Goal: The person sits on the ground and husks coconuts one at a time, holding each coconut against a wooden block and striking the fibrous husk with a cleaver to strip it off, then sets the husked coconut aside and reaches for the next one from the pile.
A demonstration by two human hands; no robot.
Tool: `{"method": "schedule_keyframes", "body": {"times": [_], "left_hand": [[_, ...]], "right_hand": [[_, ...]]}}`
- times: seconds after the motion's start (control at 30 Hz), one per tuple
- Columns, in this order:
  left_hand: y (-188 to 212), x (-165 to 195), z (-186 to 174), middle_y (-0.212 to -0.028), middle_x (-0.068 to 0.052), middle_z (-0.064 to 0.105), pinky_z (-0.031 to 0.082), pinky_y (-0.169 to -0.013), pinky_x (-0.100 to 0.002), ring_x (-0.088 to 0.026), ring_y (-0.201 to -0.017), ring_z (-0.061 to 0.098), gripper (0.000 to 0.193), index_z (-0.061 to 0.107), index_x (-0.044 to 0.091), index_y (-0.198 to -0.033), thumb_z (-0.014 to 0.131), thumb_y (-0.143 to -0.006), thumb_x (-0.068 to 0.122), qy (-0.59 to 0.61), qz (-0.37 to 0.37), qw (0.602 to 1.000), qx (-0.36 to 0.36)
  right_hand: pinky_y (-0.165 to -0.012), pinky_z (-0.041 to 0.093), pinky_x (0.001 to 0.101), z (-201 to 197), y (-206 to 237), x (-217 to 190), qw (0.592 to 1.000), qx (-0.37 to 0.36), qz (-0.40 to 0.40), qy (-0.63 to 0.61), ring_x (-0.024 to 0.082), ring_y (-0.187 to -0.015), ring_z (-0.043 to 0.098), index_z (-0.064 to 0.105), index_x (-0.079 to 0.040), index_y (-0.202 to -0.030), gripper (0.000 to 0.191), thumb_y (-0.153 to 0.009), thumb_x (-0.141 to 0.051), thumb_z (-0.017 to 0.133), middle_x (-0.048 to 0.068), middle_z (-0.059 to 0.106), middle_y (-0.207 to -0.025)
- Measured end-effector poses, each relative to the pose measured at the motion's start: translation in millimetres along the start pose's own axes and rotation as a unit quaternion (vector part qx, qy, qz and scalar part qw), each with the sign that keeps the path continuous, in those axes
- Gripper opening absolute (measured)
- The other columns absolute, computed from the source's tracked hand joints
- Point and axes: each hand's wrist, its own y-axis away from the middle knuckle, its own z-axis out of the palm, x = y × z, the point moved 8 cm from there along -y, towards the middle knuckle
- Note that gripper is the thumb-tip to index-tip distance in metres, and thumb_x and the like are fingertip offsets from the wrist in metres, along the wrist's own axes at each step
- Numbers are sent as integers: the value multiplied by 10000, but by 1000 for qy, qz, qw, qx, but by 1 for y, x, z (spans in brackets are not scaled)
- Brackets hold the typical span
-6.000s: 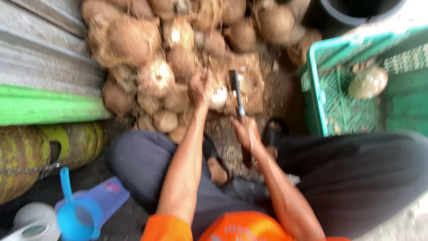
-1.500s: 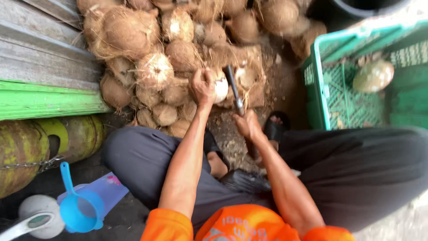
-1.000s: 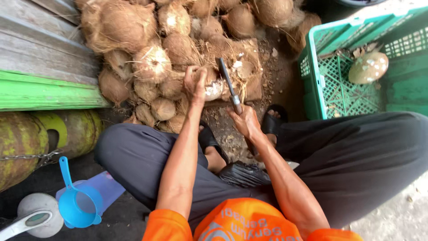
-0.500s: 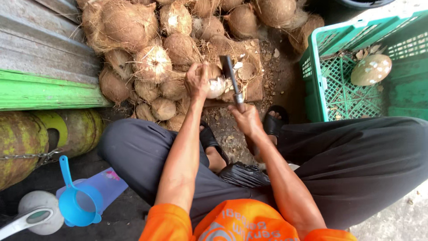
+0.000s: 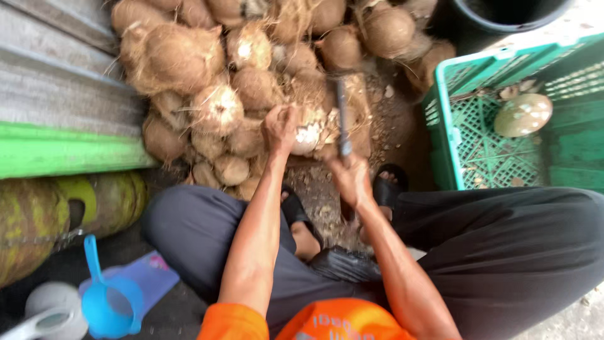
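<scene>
My left hand point(image 5: 281, 128) grips a partly husked coconut point(image 5: 308, 133) with white flesh showing, pressed against a brown wooden block point(image 5: 358, 107) on the ground. My right hand point(image 5: 351, 181) is closed around the handle of a dark cleaver point(image 5: 343, 123), whose blade stands raised just to the right of the coconut. I sit with knees spread in dark trousers, sandalled feet below my hands.
A heap of brown fibrous coconuts point(image 5: 207, 82) fills the ground ahead. A green plastic crate point(image 5: 478, 126) at right holds a peeled coconut point(image 5: 522, 115). A green plank point(image 5: 63, 151), a gas cylinder point(image 5: 44, 220), a blue scoop point(image 5: 107, 302) and a dark bucket point(image 5: 503, 12) surround me.
The cleaver has lifted to a more upright position beside the coconut, and my left hand has turned the coconut slightly. The view has shifted a little.
</scene>
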Motion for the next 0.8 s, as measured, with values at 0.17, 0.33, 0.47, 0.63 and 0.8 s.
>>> {"method": "schedule_keyframes", "body": {"times": [0.17, 0.33, 0.47, 0.63, 0.8], "left_hand": [[5, 1, 3, -845, -92, 724, 567, -665, -411, -228, -734, 678, 518, 713, 73, -938, 538, -960, 560, 18, 1, 1000, -18], [6, -5, -20, -886, -83, 730, 536, -765, -407, -225, -807, 680, 454, 738, 68, -973, 564, -994, 487, 90, 40, 994, 56], [14, -49, -28, -920, -33, 720, 509, -734, -384, -201, -823, 665, 371, 752, 125, -990, 568, -950, 444, 69, -140, 987, 28], [26, -61, -31, -945, -90, 683, 573, -730, -386, -228, -878, 655, 451, 709, 50, -969, 799, -828, 468, 233, -178, 955, 46], [33, -32, -25, -961, -5, 712, 594, -760, -343, -145, -904, 679, 461, 747, 159, -1075, 778, -749, 484, 274, -101, 955, 41]], "right_hand": [[-440, 405, 361, 15, -2, 21, 999, -29, 38, 27, 126, -491, 492, 618, -105, -707, 345, -953, -340, 676, -13, 555, -567], [-468, 359, 382, 29, -8, 53, 990, -65, 112, 62, 138, -519, 431, 571, -61, -689, 399, -934, -328, 738, 20, 501, -576], [-494, 412, 397, 32, 0, 58, 985, -117, 90, 93, 165, -527, 482, 551, -37, -709, 378, -928, -299, 713, 70, 530, -595], [-548, 464, 392, 35, 11, 41, 984, -126, 51, 116, 160, -565, 535, 590, -13, -727, 369, -920, -304, 706, 72, 575, -606], [-551, 452, 394, 21, 9, 18, 987, -102, 73, 104, 176, -553, 530, 623, -25, -756, 336, -918, -313, 690, 62, 560, -600]]}}
